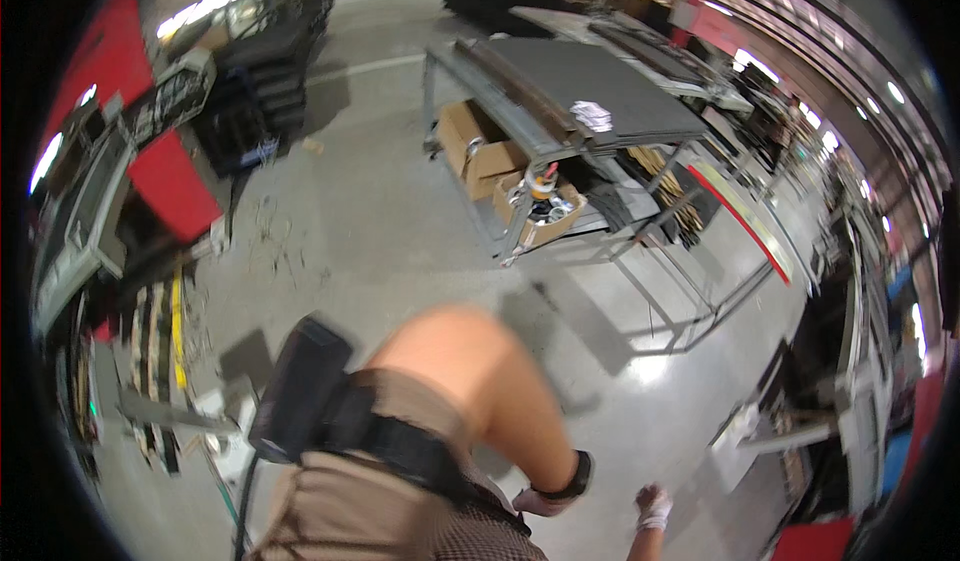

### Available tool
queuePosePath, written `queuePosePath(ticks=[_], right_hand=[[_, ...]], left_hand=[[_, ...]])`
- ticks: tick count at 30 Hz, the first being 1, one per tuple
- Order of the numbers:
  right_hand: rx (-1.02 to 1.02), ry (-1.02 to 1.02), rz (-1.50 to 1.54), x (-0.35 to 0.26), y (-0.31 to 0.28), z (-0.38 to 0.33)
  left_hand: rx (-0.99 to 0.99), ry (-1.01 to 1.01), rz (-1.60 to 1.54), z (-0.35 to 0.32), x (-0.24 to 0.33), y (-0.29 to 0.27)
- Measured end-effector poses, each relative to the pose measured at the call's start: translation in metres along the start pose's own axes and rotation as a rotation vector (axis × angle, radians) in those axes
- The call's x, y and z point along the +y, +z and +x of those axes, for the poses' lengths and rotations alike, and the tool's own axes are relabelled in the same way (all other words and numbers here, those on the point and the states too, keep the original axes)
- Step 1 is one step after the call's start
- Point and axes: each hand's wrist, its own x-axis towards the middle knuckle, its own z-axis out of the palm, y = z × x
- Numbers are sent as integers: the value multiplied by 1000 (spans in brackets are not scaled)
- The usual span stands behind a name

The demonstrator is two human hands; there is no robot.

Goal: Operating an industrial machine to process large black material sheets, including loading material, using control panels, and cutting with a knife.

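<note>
My left arm bends across the lower middle, with a black band on the wrist and a dark strapped-on device [303, 389] at the upper arm. Below the wrist, my left hand [543, 502] is partly covered by my clothing, and its fingers do not show clearly. My right hand [653, 508], in a whitish glove, hangs over the grey floor with its fingers curled in; whether anything is inside them is hidden. Neither hand visibly touches any furniture. Ahead stands a metal work table [545, 142] with a dark grey top, and a crumpled white cloth [591, 116] lies on it.
Cardboard boxes [482, 159] sit on the table's lower shelf. A metal frame [690, 313] stretches from the table over the floor on the right. Red-panelled machinery [175, 183] and dark stacks [262, 86] line the left. More machinery [862, 386] stands at the right.
</note>
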Motion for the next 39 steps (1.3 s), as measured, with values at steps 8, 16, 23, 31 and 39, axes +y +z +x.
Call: queuePosePath(ticks=[8, 16, 23, 31, 39], right_hand=[[-335, -328, -802, -125, 339, 95], [-202, 362, -870, -13, 385, 144], [-166, 362, -645, -74, 558, 385], [-927, -396, -743, -220, 1076, 475], [-1159, -1039, -1561, -210, 1284, 428]], left_hand=[[166, -104, -135, -51, -264, -48], [336, -249, -312, -112, -545, -66], [1453, -734, -957, -144, -822, 22], [1719, -1587, -1118, -210, -1056, 177], [926, -1724, -1475, -236, -1094, 116]])
